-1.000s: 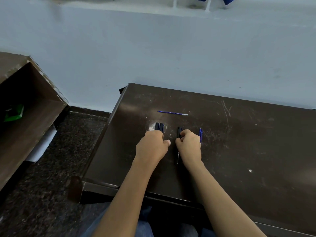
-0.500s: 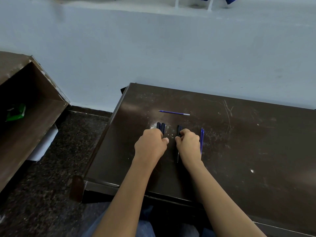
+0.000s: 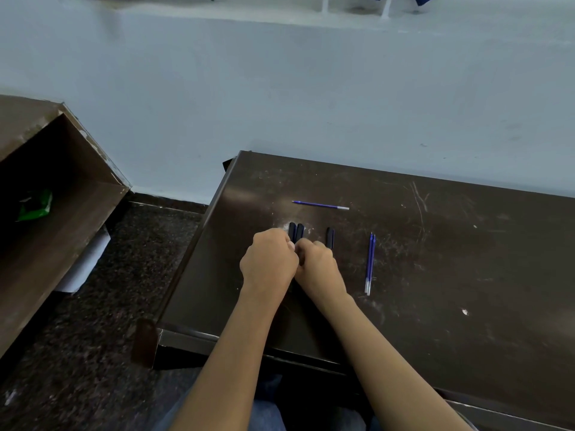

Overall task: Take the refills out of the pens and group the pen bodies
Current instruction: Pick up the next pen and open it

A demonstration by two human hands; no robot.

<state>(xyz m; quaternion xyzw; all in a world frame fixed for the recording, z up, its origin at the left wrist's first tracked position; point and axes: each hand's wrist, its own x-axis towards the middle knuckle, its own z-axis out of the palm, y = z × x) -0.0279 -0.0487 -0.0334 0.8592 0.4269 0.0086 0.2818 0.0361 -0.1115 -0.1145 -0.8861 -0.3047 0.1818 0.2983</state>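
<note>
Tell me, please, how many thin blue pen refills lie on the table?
3: one refill crosswise farther back, two refills together right of the right hand; hands may hide others.

head cam | looks forward-down | near dark table (image 3: 435, 275), wall behind

Figure: Two hands brought together, knuckles uppermost.
The left hand (image 3: 269, 259) and right hand (image 3: 319, 264) lie with fingers curled under and touch each other at thumb and forefinger; what the fingers enclose is hidden beneath them. The bare left forearm (image 3: 239, 353) and right forearm (image 3: 373, 353) reach forward from the lower edge and converge, the right wrist angled inward.
</note>
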